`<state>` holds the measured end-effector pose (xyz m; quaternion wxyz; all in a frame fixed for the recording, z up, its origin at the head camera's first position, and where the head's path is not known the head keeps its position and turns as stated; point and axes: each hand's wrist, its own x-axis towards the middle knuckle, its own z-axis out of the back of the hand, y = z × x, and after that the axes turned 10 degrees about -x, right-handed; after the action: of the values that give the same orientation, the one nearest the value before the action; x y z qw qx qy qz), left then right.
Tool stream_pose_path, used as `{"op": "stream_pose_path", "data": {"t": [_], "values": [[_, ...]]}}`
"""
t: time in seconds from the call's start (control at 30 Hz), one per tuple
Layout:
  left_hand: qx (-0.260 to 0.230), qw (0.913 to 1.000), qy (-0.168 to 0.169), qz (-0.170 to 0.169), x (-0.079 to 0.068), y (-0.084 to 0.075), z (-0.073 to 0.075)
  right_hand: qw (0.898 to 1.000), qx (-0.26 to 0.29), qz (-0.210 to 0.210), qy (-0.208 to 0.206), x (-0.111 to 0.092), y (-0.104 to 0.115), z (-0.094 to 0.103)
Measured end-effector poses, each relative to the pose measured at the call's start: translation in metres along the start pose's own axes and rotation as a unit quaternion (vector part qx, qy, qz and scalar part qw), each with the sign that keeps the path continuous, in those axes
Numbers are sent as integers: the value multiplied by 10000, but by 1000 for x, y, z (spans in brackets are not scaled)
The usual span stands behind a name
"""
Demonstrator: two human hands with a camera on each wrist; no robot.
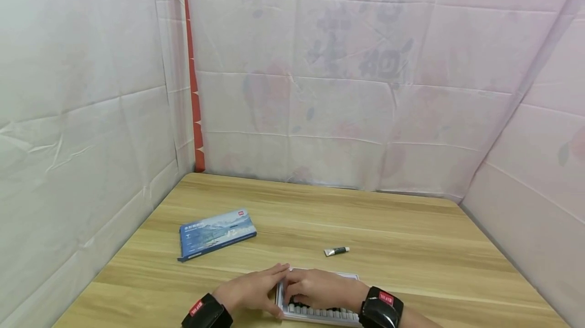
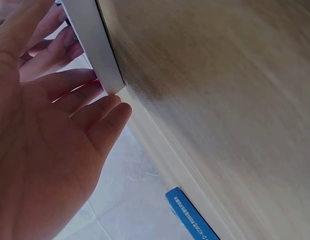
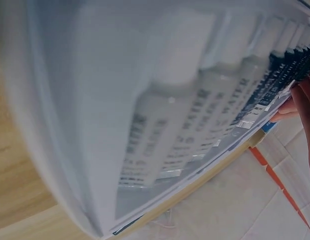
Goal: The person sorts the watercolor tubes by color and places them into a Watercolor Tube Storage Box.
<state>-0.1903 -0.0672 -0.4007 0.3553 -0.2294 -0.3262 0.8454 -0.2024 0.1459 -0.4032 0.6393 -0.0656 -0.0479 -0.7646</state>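
A pale shallow tray (image 1: 322, 320) of watercolour paint tubes (image 3: 185, 125) lies near the front of the table, partly covered by my hands. My left hand (image 1: 253, 290) spans the tray's left end, thumb at the near corner and fingers at the far one. Its fingers look mostly straight against the tray wall (image 2: 92, 45) in the left wrist view. My right hand (image 1: 324, 290) reaches over the tray with bent fingers down among the tubes at the left end. Whether they pinch a tube is hidden. Some tubes have pale labels, others dark green.
A single dark green and white paint tube (image 1: 336, 251) lies on the wooden table (image 1: 411, 247) beyond the tray. To the back left is a flat blue box (image 1: 217, 234) with a landscape picture. Pale sheets (image 1: 338, 94) hang around the table's back and sides.
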Motion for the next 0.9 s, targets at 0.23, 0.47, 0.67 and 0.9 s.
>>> {"op": "stream_pose_path", "data": {"t": [0.23,0.47,0.67,0.9], "values": [[-128,9999,78,-9,0,2,1,9998,-22,-126,123,0,0,0],[-126,9999,88,18,1,2,1,9993,171,-248,202,2,-1,2],[-99,9999,56,26,1,3,0,9995,167,-208,150,3,-1,0],[-67,10000,49,-32,0,2,0,9994,243,-236,105,1,-2,-2]]}}
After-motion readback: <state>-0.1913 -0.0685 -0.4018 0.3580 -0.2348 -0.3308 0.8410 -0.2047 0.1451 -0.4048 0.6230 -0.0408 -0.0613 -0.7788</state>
